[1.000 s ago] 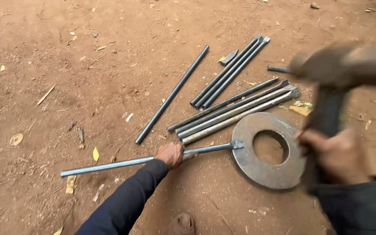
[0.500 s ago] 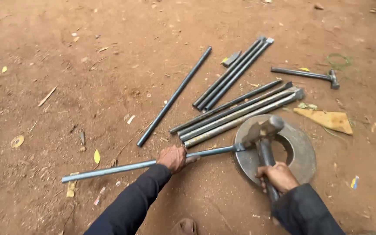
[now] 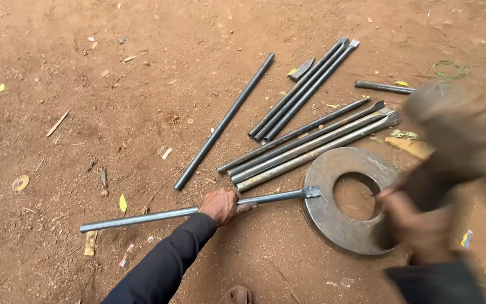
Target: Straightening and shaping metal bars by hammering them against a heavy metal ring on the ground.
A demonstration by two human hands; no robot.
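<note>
My left hand (image 3: 221, 205) grips a long grey metal rod (image 3: 142, 217) that lies on red dirt. The rod's flattened end (image 3: 311, 192) rests on the edge of a thick steel ring (image 3: 324, 222). My right hand (image 3: 414, 222), blurred by motion, holds the handle of a hammer; its blurred head (image 3: 462, 132) is raised above the right side of the ring.
Several more metal rods (image 3: 310, 147) lie fanned out beyond the ring, another bundle (image 3: 302, 93) behind them, and a single dark rod (image 3: 225, 121) to the left. A short rod (image 3: 382, 86), green wire loop (image 3: 451, 70), wood scrap (image 3: 409, 147) and my shoe tip (image 3: 237, 295) are also here.
The hammer, whose head was low over the ring half a second ago, has swung up and to the right. My left hand and the rod have stayed in place.
</note>
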